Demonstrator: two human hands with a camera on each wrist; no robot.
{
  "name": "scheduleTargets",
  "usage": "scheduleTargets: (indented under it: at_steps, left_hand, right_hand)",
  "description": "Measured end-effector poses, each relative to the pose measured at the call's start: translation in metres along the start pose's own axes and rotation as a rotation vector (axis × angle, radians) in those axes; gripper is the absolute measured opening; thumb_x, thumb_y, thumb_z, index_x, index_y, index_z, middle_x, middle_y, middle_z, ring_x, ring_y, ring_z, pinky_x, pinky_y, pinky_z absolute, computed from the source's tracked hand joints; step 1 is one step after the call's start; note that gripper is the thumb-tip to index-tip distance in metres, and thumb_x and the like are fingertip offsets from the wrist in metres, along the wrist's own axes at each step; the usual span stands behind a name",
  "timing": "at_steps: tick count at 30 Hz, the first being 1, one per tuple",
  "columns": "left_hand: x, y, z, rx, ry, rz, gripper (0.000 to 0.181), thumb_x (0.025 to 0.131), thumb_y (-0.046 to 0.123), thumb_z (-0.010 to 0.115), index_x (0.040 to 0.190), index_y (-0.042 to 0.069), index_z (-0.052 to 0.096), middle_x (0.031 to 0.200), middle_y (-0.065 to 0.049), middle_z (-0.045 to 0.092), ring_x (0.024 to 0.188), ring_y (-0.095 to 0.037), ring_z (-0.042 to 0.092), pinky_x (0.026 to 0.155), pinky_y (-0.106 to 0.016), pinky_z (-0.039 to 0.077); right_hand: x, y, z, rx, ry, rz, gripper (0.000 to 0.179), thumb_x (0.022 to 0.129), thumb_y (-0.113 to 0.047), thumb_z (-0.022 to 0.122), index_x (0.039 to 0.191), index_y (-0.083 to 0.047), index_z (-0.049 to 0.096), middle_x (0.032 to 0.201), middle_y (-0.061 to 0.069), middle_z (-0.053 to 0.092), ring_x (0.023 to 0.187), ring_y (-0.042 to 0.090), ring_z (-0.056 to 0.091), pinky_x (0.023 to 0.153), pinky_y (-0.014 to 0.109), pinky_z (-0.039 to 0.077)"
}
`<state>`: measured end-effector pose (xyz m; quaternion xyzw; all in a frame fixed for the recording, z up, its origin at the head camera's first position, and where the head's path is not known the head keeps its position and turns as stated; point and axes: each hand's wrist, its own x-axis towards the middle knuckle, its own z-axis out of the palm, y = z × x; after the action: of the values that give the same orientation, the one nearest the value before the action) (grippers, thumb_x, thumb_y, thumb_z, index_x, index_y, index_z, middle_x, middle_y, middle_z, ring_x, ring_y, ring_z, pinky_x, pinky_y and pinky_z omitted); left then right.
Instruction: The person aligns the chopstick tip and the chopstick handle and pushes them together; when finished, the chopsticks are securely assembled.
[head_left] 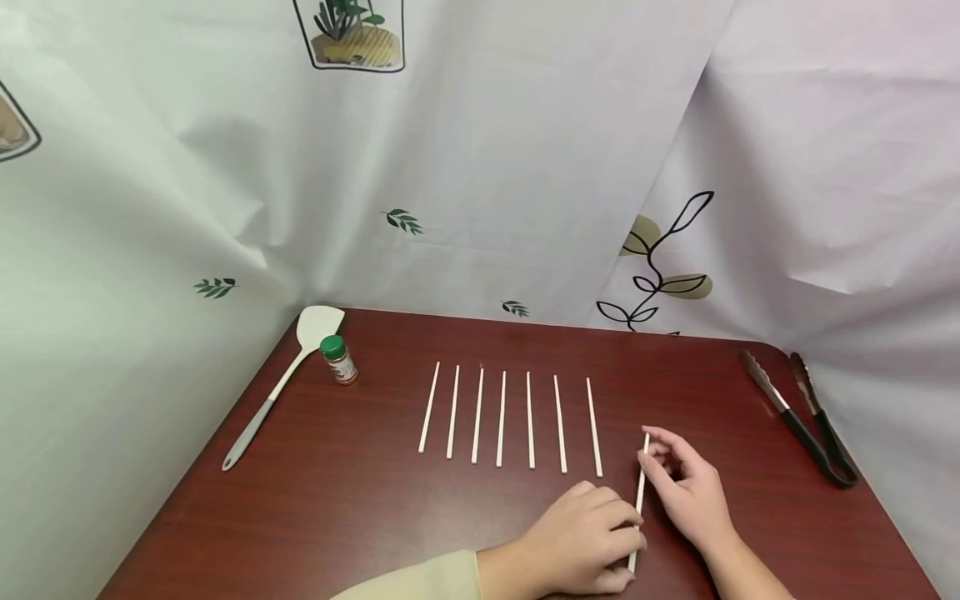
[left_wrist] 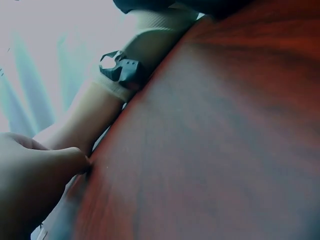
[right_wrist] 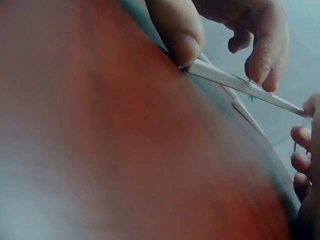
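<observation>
A white chopstick (head_left: 640, 492) lies between my two hands on the right half of the brown table (head_left: 360, 517). My left hand (head_left: 585, 537) holds its near end, with the fingers curled against it. At the far end, the thumb and index finger of my right hand (head_left: 693, 492) pinch the chopstick. To the left, several more white chopsticks (head_left: 530, 421) lie spaced apart in a row, roughly parallel. The right wrist view shows the held chopstick (right_wrist: 230, 80) close up, with fingers at both ends. It is hidden in the left wrist view.
A white spatula with a grey handle (head_left: 251, 433) lies along the left edge, beside a green-capped spice jar (head_left: 339, 360). Black-handled tongs (head_left: 813, 433) lie spread at the right edge. Behind the table hangs a white patterned cloth (head_left: 510, 167).
</observation>
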<state>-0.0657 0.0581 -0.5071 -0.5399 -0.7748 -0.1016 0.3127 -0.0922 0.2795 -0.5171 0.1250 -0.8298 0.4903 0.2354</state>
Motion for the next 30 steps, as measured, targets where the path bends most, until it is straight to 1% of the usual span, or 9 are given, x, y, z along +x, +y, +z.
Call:
scheduleTargets:
  at_steps: [3, 5, 9, 13, 15, 18, 24, 27, 30]
  left_hand:
    - [0.008, 0.0, 0.009, 0.023, -0.016, -0.045, 0.024, 0.078, 0.045, 0.075, 0.099, 0.033, 0.078, 0.117, 0.014, 0.069, 0.105, -0.007, 0.061, 0.086, -0.024, 0.045]
    - [0.013, -0.002, 0.015, 0.044, -0.035, -0.079, 0.025, 0.078, 0.046, 0.075, 0.098, 0.033, 0.078, 0.116, 0.014, 0.069, 0.104, -0.008, 0.061, 0.085, -0.025, 0.045]
    - [0.023, -0.006, 0.027, 0.099, -0.065, -0.144, 0.028, 0.078, 0.051, 0.076, 0.1, 0.034, 0.078, 0.117, 0.015, 0.07, 0.104, -0.007, 0.061, 0.083, -0.025, 0.046]
    - [0.03, -0.01, 0.036, 0.144, -0.085, -0.204, 0.03, 0.078, 0.055, 0.076, 0.1, 0.035, 0.078, 0.117, 0.017, 0.07, 0.105, -0.007, 0.061, 0.082, -0.025, 0.046]
    - [0.033, -0.011, 0.039, 0.147, -0.104, -0.235, 0.029, 0.078, 0.055, 0.076, 0.099, 0.034, 0.078, 0.116, 0.017, 0.07, 0.105, -0.008, 0.06, 0.082, -0.026, 0.046]
    - [0.038, -0.012, 0.041, 0.158, -0.128, -0.273, 0.027, 0.08, 0.054, 0.075, 0.097, 0.033, 0.077, 0.115, 0.016, 0.071, 0.105, -0.008, 0.06, 0.082, -0.027, 0.047]
    - [0.044, -0.017, 0.042, 0.194, -0.212, -0.348, 0.022, 0.088, 0.051, 0.072, 0.099, 0.033, 0.075, 0.123, 0.015, 0.071, 0.112, -0.01, 0.059, 0.087, -0.031, 0.046]
    - [0.047, -0.019, 0.044, 0.199, -0.254, -0.383, 0.023, 0.092, 0.05, 0.07, 0.106, 0.033, 0.076, 0.127, 0.015, 0.07, 0.116, -0.011, 0.058, 0.09, -0.033, 0.045]
    - [0.05, -0.02, 0.047, 0.202, -0.291, -0.416, 0.025, 0.094, 0.051, 0.069, 0.11, 0.032, 0.075, 0.128, 0.016, 0.069, 0.119, -0.012, 0.056, 0.092, -0.035, 0.044]
  right_hand:
    - [0.013, 0.01, -0.002, -0.129, 0.005, -0.073, 0.04, 0.085, 0.005, 0.082, 0.123, -0.005, 0.075, 0.093, -0.001, 0.071, 0.082, 0.008, 0.061, 0.074, 0.016, 0.047]
    - [0.023, 0.016, -0.003, -0.196, 0.003, -0.116, 0.038, 0.084, 0.001, 0.083, 0.12, -0.006, 0.076, 0.097, 0.0, 0.072, 0.091, 0.012, 0.06, 0.082, 0.019, 0.044]
    - [0.042, 0.03, -0.001, -0.268, -0.017, -0.188, 0.033, 0.083, -0.003, 0.083, 0.115, -0.004, 0.077, 0.105, 0.007, 0.073, 0.101, 0.026, 0.057, 0.089, 0.033, 0.038]
    - [0.058, 0.043, 0.004, -0.312, -0.06, -0.221, 0.029, 0.083, -0.006, 0.081, 0.112, -0.003, 0.077, 0.107, 0.011, 0.073, 0.104, 0.036, 0.056, 0.091, 0.047, 0.037]
    - [0.064, 0.047, 0.007, -0.336, -0.089, -0.213, 0.028, 0.083, -0.007, 0.08, 0.111, -0.004, 0.077, 0.106, 0.011, 0.073, 0.106, 0.038, 0.056, 0.09, 0.052, 0.037]
    - [0.074, 0.052, 0.011, -0.381, -0.132, -0.166, 0.027, 0.083, -0.01, 0.078, 0.109, -0.006, 0.077, 0.109, 0.01, 0.073, 0.111, 0.039, 0.054, 0.087, 0.058, 0.036]
    - [0.092, 0.059, 0.019, -0.446, -0.168, -0.069, 0.019, 0.088, -0.014, 0.078, 0.106, -0.009, 0.079, 0.11, 0.01, 0.069, 0.113, 0.041, 0.052, 0.084, 0.06, 0.037]
    - [0.097, 0.061, 0.02, -0.468, -0.162, -0.049, 0.021, 0.091, -0.019, 0.08, 0.11, -0.01, 0.081, 0.11, 0.012, 0.068, 0.113, 0.043, 0.052, 0.084, 0.061, 0.037]
    - [0.098, 0.061, 0.021, -0.486, -0.167, -0.027, 0.033, 0.092, -0.025, 0.083, 0.121, -0.01, 0.079, 0.113, 0.014, 0.067, 0.112, 0.043, 0.052, 0.086, 0.062, 0.037]
